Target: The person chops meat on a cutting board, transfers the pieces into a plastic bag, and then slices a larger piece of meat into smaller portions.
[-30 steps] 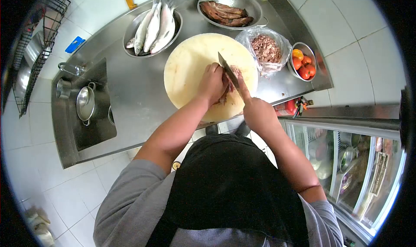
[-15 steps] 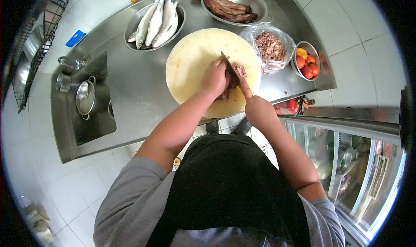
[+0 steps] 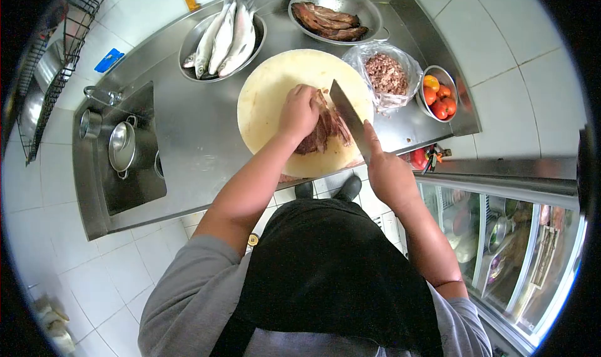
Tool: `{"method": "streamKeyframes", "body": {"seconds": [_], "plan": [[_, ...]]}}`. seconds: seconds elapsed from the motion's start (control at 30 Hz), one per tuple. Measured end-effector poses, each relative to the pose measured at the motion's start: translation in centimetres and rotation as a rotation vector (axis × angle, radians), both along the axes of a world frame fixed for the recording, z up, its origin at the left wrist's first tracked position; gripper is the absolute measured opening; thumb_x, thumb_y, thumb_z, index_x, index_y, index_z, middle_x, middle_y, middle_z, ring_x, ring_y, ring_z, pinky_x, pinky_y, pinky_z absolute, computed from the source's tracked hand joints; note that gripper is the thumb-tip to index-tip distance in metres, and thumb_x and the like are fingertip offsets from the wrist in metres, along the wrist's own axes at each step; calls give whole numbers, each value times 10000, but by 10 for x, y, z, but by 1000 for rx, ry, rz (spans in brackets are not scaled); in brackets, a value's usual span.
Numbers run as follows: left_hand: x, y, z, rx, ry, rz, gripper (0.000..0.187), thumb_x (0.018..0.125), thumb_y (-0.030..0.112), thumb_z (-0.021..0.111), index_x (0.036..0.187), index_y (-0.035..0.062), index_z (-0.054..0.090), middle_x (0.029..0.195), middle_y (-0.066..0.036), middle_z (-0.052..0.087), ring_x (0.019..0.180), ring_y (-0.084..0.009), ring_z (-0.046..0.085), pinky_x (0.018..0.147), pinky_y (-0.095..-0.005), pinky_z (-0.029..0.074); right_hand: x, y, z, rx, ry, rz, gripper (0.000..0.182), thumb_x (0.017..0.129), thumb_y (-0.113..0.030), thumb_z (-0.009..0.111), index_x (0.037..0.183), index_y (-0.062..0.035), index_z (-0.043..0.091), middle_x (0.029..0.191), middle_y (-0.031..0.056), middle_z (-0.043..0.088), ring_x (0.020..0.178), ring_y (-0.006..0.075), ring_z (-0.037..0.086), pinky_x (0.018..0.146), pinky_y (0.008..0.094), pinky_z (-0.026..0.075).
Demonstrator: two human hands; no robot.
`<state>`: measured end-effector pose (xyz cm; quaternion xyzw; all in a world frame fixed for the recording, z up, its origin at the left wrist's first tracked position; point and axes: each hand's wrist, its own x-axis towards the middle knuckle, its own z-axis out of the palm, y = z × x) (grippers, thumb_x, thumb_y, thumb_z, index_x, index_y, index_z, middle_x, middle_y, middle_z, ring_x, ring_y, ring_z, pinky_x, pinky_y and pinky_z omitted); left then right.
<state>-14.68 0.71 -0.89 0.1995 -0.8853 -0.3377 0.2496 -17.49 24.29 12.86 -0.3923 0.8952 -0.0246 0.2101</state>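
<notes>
A round pale cutting board (image 3: pixel 264 88) lies on the steel counter. On it is a piece of dark reddish-brown meat (image 3: pixel 319 133), with thin strips along its right side. My left hand (image 3: pixel 300 112) presses on the meat's upper left part with curled fingers, some of them hidden. My right hand (image 3: pixel 389 172) is closed around the handle of a broad-bladed kitchen knife (image 3: pixel 350 116), index finger stretched along the blade's back. The blade points up and away from me, just right of the meat, and a narrow gap shows between them.
Behind the board stand a bowl (image 3: pixel 263 44) of whole fish (image 3: pixel 224 41) and a colander (image 3: pixel 375 13) of browned meat slabs (image 3: pixel 328 22). To the right are a plastic bag (image 3: pixel 410 78) of chopped meat (image 3: pixel 385 74) and a bowl of tomatoes (image 3: pixel 443 100). A sink (image 3: pixel 134 185) is at left, a glass-fronted fridge (image 3: pixel 494 232) at right.
The knife has moved right, off the meat, with my right hand. My left hand has shifted slightly left, and more of the meat shows. The view has tilted a little.
</notes>
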Motion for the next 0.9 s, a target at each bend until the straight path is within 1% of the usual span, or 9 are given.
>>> {"method": "streamKeyframes", "body": {"seconds": [0.07, 0.27, 0.4, 0.47, 0.57, 0.6, 0.67, 0.8, 0.9], "plan": [[-7, -7, -1, -39, -33, -49, 260, 881, 81, 545, 1106, 10, 653, 1153, -166, 646, 1126, -358, 573, 982, -438, 473, -5, -2, 2, 14, -16, -57, 864, 859, -34, 498, 1591, -117, 47, 804, 253, 695, 711, 412, 687, 663, 535, 544], [1, -4, 3, 39, -163, -255, 233, 888, 95, 562, 1083, 28, 672, 1131, -155, 659, 1114, -356, 580, 946, -450, 487, -12, -1, -4, 12, -52, -92, 878, 861, -28, 490, 1596, -141, 24, 820, 264, 697, 720, 432, 685, 663, 537, 546], [8, -4, 10, 173, -23, -123, 182, 845, 47, 614, 1010, 10, 680, 1053, -176, 667, 1029, -372, 614, 924, -442, 496, -6, -5, 2, 2, -46, -44, 873, 873, -40, 490, 1598, -156, 17, 812, 246, 698, 729, 424, 689, 664, 532, 550], [15, -4, 19, -6, 32, -65, 164, 805, 40, 660, 967, 17, 667, 1002, -169, 652, 999, -370, 607, 894, -434, 505, -2, -10, 3, 23, -49, -43, 777, 934, -94, 467, 1594, -171, 63, 786, 273, 679, 716, 453, 667, 704, 560, 526], [20, 9, 23, -97, 10, -122, 172, 778, 43, 682, 946, 24, 658, 982, -161, 635, 992, -368, 597, 875, -432, 506, -2, -15, -6, 13, -42, 34, 817, 908, -74, 472, 1597, -176, 46, 809, 257, 689, 725, 435, 678, 695, 546, 537], [20, 12, 16, -104, -15, -140, 151, 770, 95, 691, 893, 21, 646, 963, -152, 632, 990, -360, 579, 886, -429, 492, -2, -18, -10, 14, -42, 34, 817, 908, -74, 472, 1597, -176, 46, 809, 257, 689, 725, 435, 678, 695, 546, 537], [18, 14, 2, -133, -8, -133, 160, 772, 108, 696, 899, 24, 647, 961, -151, 631, 989, -359, 579, 886, -430, 494, -4, -23, -18, 104, 2, 100, 882, 890, -78, 519, 1602, -159, 4, 850, 209, 708, 736, 364, 711, 650, 493, 570], [17, 13, -1, -116, -72, -129, 201, 776, 151, 710, 921, 26, 649, 960, -148, 633, 993, -353, 582, 892, -429, 498, -2, -23, -2, 131, 3, 118, 878, 888, -67, 509, 1601, -150, 4, 860, 215, 710, 744, 364, 713, 650, 491, 572], [13, 9, -15, -199, -16, -133, 230, 768, 169, 719, 935, 28, 646, 971, -147, 634, 1007, -348, 584, 897, -428, 499, -3, -22, 4, 191, -54, 108, 852, 878, -45, 464, 1598, -143, 19, 821, 246, 693, 732, 408, 690, 705, 529, 545]]}}
